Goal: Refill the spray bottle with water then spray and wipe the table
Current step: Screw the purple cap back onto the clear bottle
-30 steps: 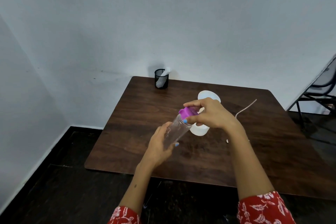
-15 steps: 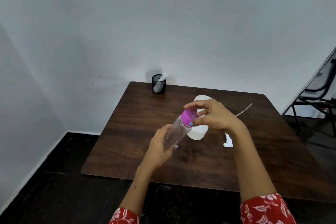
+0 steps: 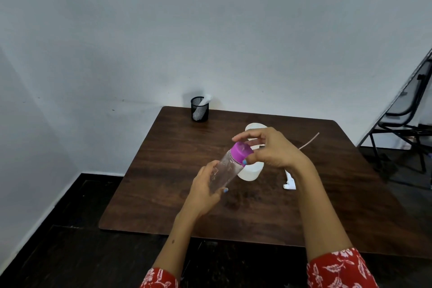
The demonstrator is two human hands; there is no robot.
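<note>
A clear water bottle (image 3: 225,169) with a purple cap (image 3: 240,152) is tilted over the brown table (image 3: 168,170). My left hand (image 3: 205,190) grips its lower body. My right hand (image 3: 271,148) pinches the purple cap with thumb and fingers. Behind the hands a white spray bottle (image 3: 250,172) stands on the table, partly hidden. To the right of it, the spray head (image 3: 289,182) with its thin tube (image 3: 308,141) lies flat on the wood.
A black mesh cup (image 3: 199,112) holding a white cloth stands at the table's far left corner by the wall. A dark chair frame (image 3: 404,128) stands at the right. Dark floor surrounds the table.
The view has tilted a little, so the table sits lower in frame. My right hand's fingers have shifted around the purple cap; both hands keep hold of the bottle.
</note>
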